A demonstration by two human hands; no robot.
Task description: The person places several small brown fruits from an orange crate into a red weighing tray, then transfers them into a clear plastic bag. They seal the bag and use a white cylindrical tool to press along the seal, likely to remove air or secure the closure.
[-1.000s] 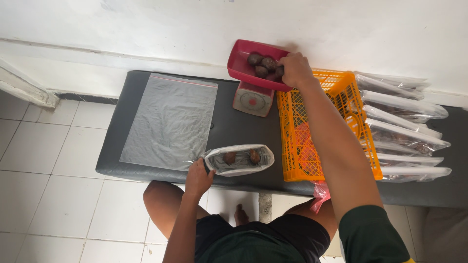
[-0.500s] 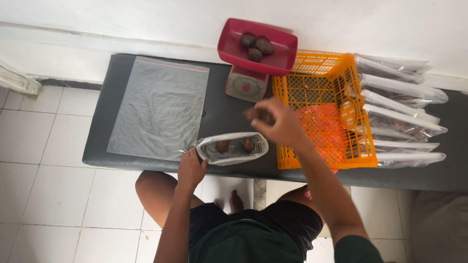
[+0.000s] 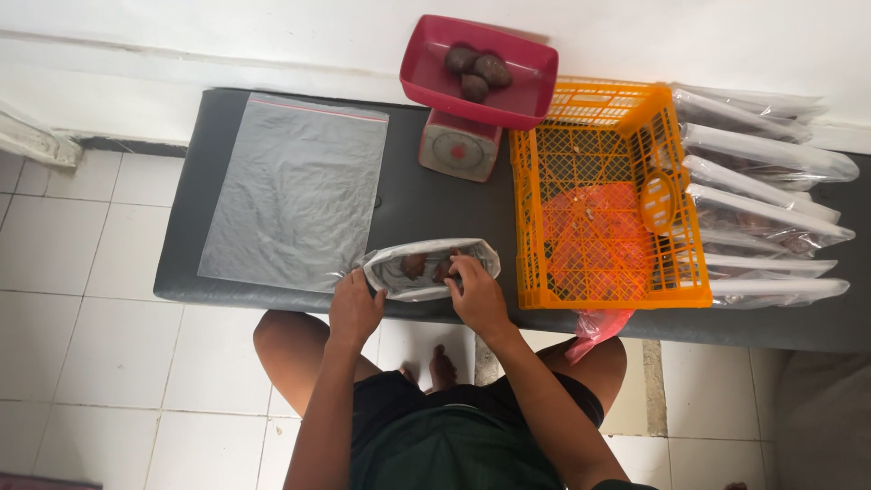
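Note:
An open clear plastic bag (image 3: 426,265) with brown round fruits inside lies near the front edge of the dark bench (image 3: 435,213). My left hand (image 3: 354,308) grips the bag's left rim. My right hand (image 3: 474,289) reaches into the bag's mouth, fingers around a brown fruit. A red tray (image 3: 526,86) holding three brown fruits (image 3: 476,71) sits on a small scale (image 3: 458,145) at the back.
A flat stack of clear zip bags (image 3: 295,191) lies on the bench's left part. An orange plastic crate (image 3: 603,195) stands to the right, with filled clear bags (image 3: 771,195) stacked beyond it. White tiled floor lies below.
My right hand came down from the red tray, passed over the bench and now sits in the bag's mouth. My left hand stayed on the bag.

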